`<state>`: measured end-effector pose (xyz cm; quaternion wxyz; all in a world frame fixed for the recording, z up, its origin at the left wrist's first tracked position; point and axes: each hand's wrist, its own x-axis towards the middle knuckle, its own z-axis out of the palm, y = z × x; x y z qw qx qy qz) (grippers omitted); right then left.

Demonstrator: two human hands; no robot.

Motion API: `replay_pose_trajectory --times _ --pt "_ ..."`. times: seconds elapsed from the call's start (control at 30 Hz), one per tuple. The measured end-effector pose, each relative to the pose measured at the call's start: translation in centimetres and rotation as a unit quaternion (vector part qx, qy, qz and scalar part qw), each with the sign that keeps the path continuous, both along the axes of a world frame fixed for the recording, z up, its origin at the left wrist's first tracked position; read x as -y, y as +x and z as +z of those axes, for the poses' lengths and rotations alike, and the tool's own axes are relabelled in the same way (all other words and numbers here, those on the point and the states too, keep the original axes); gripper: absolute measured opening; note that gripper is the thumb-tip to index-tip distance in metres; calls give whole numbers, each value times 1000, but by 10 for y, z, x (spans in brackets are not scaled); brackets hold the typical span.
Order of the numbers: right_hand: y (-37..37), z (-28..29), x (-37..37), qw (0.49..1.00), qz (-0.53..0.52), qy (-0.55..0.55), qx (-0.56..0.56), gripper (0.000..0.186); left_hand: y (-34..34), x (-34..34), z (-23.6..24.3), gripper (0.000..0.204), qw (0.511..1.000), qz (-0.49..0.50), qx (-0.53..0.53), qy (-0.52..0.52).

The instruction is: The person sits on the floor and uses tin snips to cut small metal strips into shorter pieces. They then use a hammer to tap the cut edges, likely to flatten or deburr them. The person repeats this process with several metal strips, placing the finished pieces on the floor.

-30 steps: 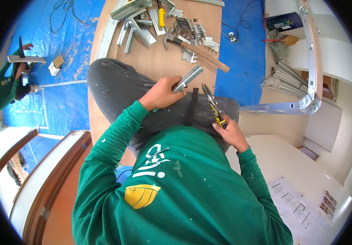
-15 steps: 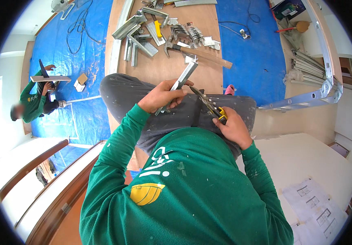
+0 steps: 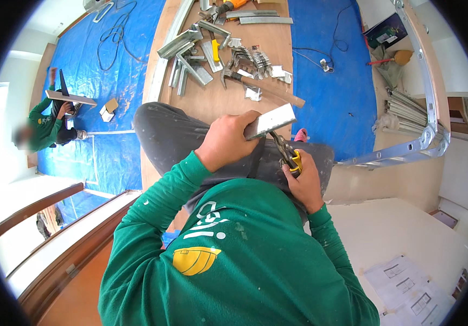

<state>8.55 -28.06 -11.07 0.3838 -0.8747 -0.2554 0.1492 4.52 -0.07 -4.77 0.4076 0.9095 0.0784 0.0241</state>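
My left hand (image 3: 227,140) is closed on a short metal profile (image 3: 272,120), its flat pale face turned up, above my lap. My right hand (image 3: 304,182) is wrapped round the yellow and black handles of tin snips (image 3: 284,149). The jaws of the snips reach the profile's near edge; whether they bite into it I cannot tell. Beyond my knees lies a claw hammer (image 3: 264,87) with a wooden handle. To its left are cut metal profiles (image 3: 186,62) in a heap and a yellow-handled tool (image 3: 215,50).
Small metal brackets (image 3: 255,61) and an orange power tool (image 3: 233,6) lie on the plywood board (image 3: 190,100). Blue sheeting (image 3: 331,98) covers the floor on both sides. A ladder (image 3: 416,144) is at the right. Far left, a co-worker (image 3: 49,122) holds a board and a saw.
My left hand has turned the metal profile from upright slanting to nearly level and brought it against the snips' jaws. The co-worker's arm and board have shifted slightly.
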Motion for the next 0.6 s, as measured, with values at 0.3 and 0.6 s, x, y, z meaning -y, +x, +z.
replay_pose_trajectory --times 0.3,0.6 --pt "2 -8 -4 984 -16 40 173 80 -15 16 15 48 990 -16 125 66" --pt "23 30 -7 941 -16 25 338 87 -21 1 13 49 917 -82 368 129"
